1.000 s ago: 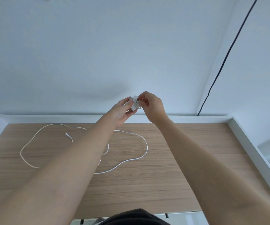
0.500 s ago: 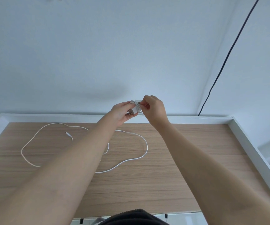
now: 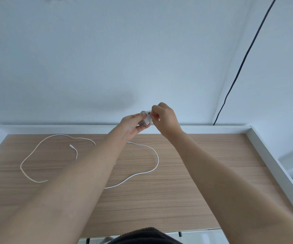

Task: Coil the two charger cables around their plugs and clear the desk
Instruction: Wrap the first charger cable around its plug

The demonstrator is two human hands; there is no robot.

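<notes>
A small white charger plug [image 3: 146, 119] with white cable wound round it is held up above the far edge of the desk. My left hand [image 3: 132, 125] grips the plug from below. My right hand [image 3: 165, 118] pinches the cable end against the plug's top. A second white cable [image 3: 155, 155] lies loose on the wooden desk [image 3: 212, 164] in wide loops, its small connector end [image 3: 71, 146] pointing left. My left forearm hides part of that cable; its plug is not visible.
A raised white rim [image 3: 265, 148] borders the desk at the back and both sides. A black wire [image 3: 237, 71] runs down the wall at the right to the desk's back corner. Dark fabric [image 3: 142, 236] shows at the bottom edge.
Both hands have stayed together around the plug, shifting slightly. The coil looks tighter and my right hand now pinches the cable end at the plug's top. The loose cable has not moved.
</notes>
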